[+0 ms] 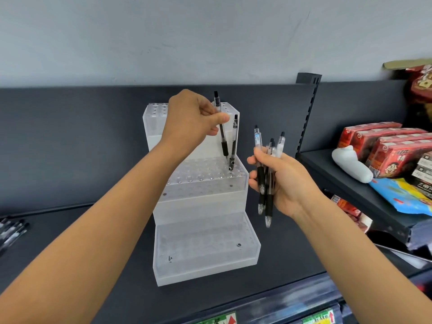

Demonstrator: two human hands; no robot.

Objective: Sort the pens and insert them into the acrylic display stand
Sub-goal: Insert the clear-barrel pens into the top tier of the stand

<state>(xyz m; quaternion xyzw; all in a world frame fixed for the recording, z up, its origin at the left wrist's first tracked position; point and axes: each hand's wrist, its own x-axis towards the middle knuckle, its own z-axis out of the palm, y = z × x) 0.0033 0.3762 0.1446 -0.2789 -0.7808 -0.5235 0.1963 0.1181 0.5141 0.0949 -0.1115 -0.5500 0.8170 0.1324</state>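
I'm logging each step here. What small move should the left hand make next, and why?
Probably lower the pen pinched by the left hand straight down into a free hole in the middle tier of the acrylic stand: its tip hovers just above that tier, beside the standing pen already inserted there.

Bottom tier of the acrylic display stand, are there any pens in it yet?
No, the bottom tier has only empty holes; the one standing pen sits in the middle tier.

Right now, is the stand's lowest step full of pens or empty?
Empty: the lowest step shows only bare holes; the single standing pen sits in the middle step.
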